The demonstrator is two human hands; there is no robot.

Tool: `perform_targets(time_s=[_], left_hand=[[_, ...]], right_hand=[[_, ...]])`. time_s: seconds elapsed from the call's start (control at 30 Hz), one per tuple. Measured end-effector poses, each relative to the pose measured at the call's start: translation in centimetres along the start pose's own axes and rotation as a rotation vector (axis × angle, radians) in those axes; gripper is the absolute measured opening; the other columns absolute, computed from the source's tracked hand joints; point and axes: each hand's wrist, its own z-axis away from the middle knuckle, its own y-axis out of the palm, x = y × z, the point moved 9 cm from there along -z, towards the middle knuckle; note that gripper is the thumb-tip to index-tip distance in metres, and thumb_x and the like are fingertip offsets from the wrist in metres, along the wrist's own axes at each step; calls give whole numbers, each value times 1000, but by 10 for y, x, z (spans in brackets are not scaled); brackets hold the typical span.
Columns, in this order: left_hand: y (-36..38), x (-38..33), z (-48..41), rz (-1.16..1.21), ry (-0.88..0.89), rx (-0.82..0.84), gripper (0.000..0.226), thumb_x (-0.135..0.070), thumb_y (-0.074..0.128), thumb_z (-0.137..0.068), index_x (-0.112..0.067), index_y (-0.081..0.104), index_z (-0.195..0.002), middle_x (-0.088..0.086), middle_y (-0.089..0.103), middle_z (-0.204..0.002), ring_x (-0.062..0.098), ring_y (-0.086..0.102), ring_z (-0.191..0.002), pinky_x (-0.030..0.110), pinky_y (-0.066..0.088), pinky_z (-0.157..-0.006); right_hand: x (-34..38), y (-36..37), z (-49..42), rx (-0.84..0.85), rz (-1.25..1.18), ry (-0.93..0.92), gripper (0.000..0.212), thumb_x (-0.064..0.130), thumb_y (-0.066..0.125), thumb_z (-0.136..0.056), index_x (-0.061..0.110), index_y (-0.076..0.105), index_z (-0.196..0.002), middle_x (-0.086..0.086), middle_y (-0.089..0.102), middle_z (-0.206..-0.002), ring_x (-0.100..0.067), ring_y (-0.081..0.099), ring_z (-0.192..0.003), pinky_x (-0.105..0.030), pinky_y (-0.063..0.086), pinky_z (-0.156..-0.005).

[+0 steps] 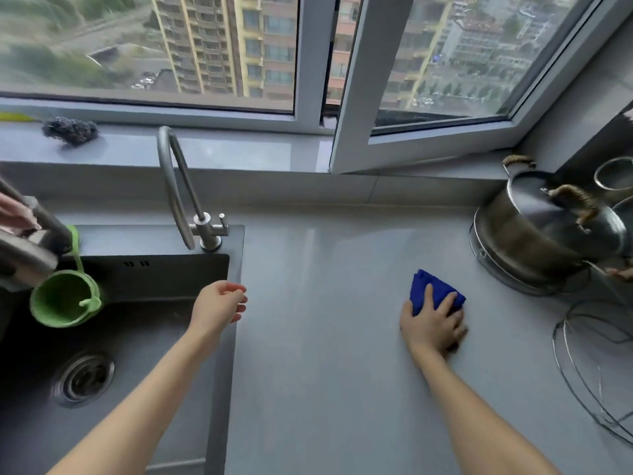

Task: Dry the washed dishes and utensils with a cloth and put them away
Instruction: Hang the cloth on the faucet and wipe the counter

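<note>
Head view, looking down at sink (144, 337) and grey tabletop (325, 337). Right hand (433, 325) lies flat on a folded blue cloth (435, 291), fingers spread, pressing it to the tabletop. Left hand (221, 305) hovers over the sink's right edge, fingers loosely curled, holding nothing. Hands well apart. Steel pot (544, 228) with lid sits on a wire stand at far right; wire rack (589, 368) just in front of it. Green cup-like strainer (65, 298) hangs at the sink's left. Sink basin shows no dishes. Judgement: drying either nearly finished or between items; pot not yet put away, if it counts.
</note>
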Motion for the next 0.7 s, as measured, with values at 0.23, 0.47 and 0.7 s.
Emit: perform_targets(time_s=[0.23,0.47,0.7], left_hand=[[1,-8,-43,77,-59,-127,15,0,50,-89,-6,63,-93,11,65,-84,22,60,-75,33,51,-72],[-3,-17,-56,50,-54,-135,16,-1,51,-89,-8,65,-88,10,66,-83,20,60,-74,29,50,-67],[-27,-21,-56,-27,-57,-196,18,-6,51,-90,-13,66,-94,5,68,-88,20,64,-86,32,53,-77]], right_hand=[[238,49,32,293,341,-1249,60,38,44,-88,37,31,-146,-10,12,-159,-41,15,-144,-55,8,-116],[236,28,53,40,309,-1400,58,53,49,-75,37,51,-130,-14,52,-139,-43,52,-122,-65,34,-101],[293,50,28,191,246,-1405,70,10,43,-92,50,20,-145,-1,4,-161,-33,-4,-147,-51,-18,-112]])
